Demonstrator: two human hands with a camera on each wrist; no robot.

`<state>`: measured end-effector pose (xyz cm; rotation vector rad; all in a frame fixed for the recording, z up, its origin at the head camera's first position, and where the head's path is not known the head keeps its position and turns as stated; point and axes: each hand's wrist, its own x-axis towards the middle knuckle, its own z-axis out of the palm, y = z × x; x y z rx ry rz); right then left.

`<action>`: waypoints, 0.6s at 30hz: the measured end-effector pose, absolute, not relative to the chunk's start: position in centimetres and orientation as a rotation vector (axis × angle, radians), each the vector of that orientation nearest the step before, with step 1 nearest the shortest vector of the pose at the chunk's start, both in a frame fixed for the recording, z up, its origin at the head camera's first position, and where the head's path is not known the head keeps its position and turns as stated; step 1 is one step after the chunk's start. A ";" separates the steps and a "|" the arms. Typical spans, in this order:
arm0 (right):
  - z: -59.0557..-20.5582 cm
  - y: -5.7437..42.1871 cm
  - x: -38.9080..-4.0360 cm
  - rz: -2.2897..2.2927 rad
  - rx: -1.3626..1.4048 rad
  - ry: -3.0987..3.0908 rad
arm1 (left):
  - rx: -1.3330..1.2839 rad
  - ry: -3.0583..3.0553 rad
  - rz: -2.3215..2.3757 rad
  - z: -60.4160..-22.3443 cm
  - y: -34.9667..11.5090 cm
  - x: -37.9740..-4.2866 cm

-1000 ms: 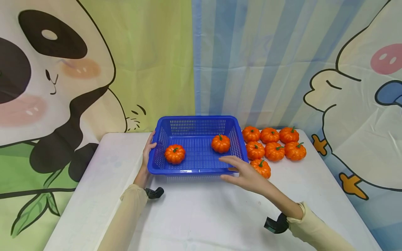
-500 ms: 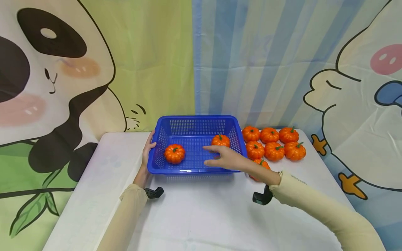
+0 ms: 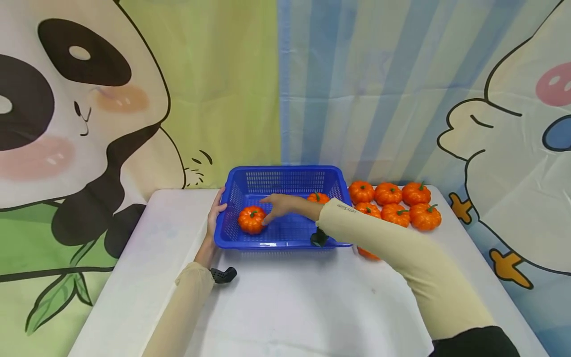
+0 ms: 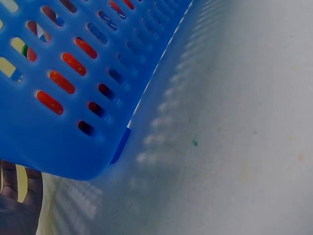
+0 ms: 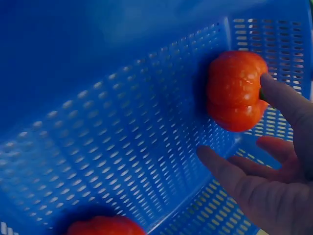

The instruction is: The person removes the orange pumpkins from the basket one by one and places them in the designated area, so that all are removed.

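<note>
A blue plastic basket (image 3: 285, 244) with slotted walls stands on the white table. My left hand (image 3: 214, 213) holds its left side, with the thumb at the rim; fingers show below the basket's corner in the left wrist view. Inside the basket at left sits a small orange pumpkin (image 3: 251, 220) with a green stem. My right hand (image 3: 285, 204) reaches over the basket to this pumpkin, fingers spread. In the right wrist view the thumb (image 5: 281, 95) is at the pumpkin's stem side, and the other fingers are apart from it. A second pumpkin (image 3: 318, 197) is partly hidden by the right arm.
Several more orange pumpkins (image 3: 395, 214) stand in rows on the table right of the basket. One near pumpkin (image 3: 368, 254) is mostly covered by the right sleeve. A printed curtain (image 3: 250, 99) hangs behind the table (image 3: 285, 297).
My right hand has moved left from the basket's near right corner, across the basket, to the left pumpkin. The left hand has kept its place on the basket. The view has shifted slightly.
</note>
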<state>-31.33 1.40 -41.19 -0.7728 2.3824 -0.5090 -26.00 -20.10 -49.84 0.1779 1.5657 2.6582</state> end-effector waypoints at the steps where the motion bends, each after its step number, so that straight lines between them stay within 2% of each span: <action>1: -41.2 1.0 -31.4 -0.499 -0.759 2.368 | 0.177 1.567 2.652 -49.9 -20.1 -26.0; 10: -40.8 -1.5 -32.1 -0.582 -0.599 2.191 | 0.142 1.612 2.621 -49.8 -20.0 -25.9; 18: -41.6 -2.8 -32.4 -0.302 -0.744 2.260 | 0.135 1.622 2.624 -49.9 -20.0 -26.0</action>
